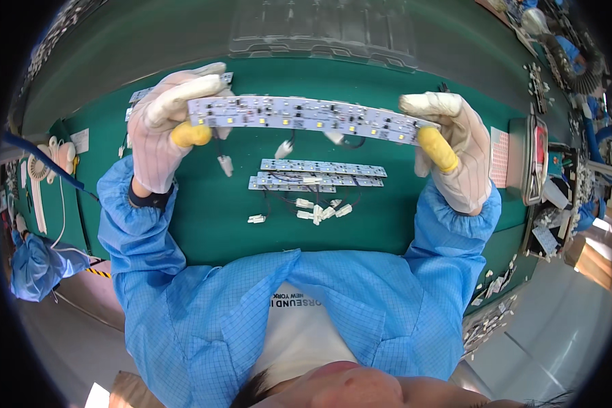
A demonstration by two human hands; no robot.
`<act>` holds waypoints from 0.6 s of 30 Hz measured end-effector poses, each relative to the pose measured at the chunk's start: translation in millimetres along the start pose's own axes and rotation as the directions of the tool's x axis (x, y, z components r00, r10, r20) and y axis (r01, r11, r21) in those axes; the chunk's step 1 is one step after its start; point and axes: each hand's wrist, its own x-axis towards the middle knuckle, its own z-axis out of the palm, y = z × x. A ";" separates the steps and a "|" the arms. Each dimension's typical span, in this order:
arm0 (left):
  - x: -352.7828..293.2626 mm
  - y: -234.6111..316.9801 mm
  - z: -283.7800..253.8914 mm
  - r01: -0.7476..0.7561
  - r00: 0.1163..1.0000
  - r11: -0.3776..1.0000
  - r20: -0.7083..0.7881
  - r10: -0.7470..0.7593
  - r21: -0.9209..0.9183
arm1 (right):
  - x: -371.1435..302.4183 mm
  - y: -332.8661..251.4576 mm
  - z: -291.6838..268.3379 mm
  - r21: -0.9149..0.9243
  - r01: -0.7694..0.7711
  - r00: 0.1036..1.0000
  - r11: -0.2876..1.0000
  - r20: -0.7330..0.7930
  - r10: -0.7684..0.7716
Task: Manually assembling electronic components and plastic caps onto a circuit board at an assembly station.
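LED strip (pixel 306 119) between both hands' pinching fingers (pixel 436 148)

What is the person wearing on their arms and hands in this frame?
Both arms are in light blue sleeves with a fine grid pattern and gathered elastic cuffs. The left hand and right hand wear whitish knit gloves, each with a yellow cot over the thumb. A dark band shows at the left wrist, between glove and cuff.

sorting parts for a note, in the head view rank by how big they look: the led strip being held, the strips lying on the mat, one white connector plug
1. held LED strip, though it is nearer the camera
2. strips on the mat, each looking shorter
3. white connector plug, clearly smallest
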 end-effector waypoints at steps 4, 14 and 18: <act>-5.9 0.3 1.4 0.168 0.984 0.973 -0.033 -0.175 -0.159 | 0.7 5.1 -2.1 0.080 0.039 0.998 0.996 0.047 -0.043; 6.9 0.8 3.0 0.345 0.936 0.933 0.031 -0.350 0.104 | 1.3 -2.0 -9.1 0.121 0.018 0.973 0.993 0.227 -0.045; 5.1 -1.7 3.7 0.346 0.937 0.934 0.020 -0.349 0.086 | 4.7 3.9 -11.5 0.185 0.075 0.951 0.980 0.282 -0.126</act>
